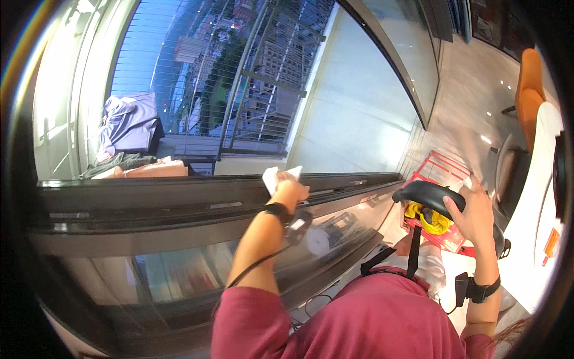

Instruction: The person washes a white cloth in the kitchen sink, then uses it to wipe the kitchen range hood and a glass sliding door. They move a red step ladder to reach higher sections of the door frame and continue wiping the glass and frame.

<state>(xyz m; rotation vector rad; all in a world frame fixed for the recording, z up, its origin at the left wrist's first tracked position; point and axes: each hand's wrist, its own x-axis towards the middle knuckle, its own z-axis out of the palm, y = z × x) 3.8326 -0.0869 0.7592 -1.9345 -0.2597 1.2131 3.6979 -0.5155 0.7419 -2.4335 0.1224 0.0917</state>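
Observation:
With a white cloth or tissue [270,179] in its fingers, my left hand [289,185] reaches to the dark metal frame of a glass sliding door [332,184]. A wrist strap with a small cabled device sits on that arm. My right hand [473,208] is raised on the other side, its thumb against a black rounded object [432,196] whose exact kind I cannot tell. Something small and white shows by the right fingertips. Below that hand, a yellow cloth [428,223] lies on a red metal step stool or rack [453,238].
Beyond the door is a balcony with a railing [269,80] and a pale tiled floor [354,103]. Folded fabric and a lavender cloth-covered box [130,123] stand at its far left. An orange chair [531,94] and a white table [538,179] are at the right.

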